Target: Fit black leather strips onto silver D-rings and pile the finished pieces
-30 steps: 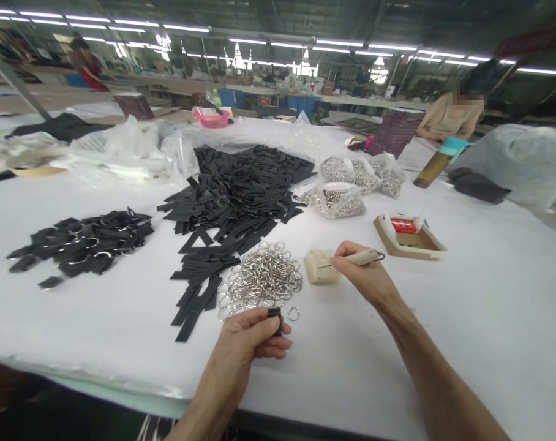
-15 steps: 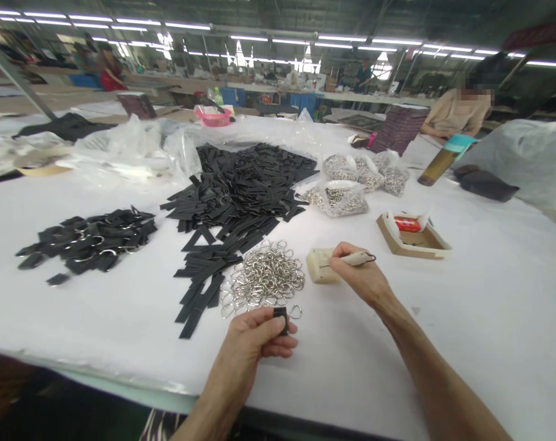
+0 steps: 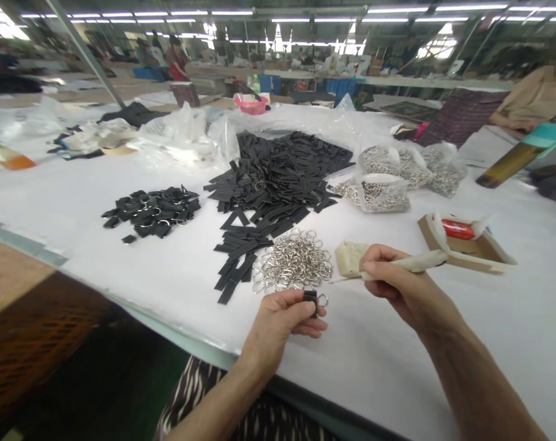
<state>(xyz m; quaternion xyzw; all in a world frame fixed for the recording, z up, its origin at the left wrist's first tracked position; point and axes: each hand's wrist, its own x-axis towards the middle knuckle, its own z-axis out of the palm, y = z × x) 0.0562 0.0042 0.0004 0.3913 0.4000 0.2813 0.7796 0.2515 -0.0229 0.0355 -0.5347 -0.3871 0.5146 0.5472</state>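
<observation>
My left hand (image 3: 282, 321) pinches a small folded black strip (image 3: 310, 297) between thumb and fingers, just in front of a heap of silvery metal rings (image 3: 293, 260). A single ring (image 3: 323, 300) shows right beside the strip; whether it is joined to the strip I cannot tell. In my right hand (image 3: 397, 282) is an awl (image 3: 413, 263) with a thin metal shaft and a thick pale handle. Its tip points left, above the table between the rings and my left hand. A pale yellowish block (image 3: 350, 258) lies just behind the tip, partly covered by my right fingers.
A large pile of black strips (image 3: 287, 165) lies behind the rings. To the left is a pile of black pieces with rings (image 3: 152, 211). Bags of rings (image 3: 383, 195), an open cardboard box (image 3: 475, 263) and a bottle (image 3: 512, 162) stand right. A person (image 3: 535, 101) sits beyond.
The awl tip has come off the pale block and moved toward my left hand. My left hand still holds the black strip. The view has turned left, so everything appears farther right.
</observation>
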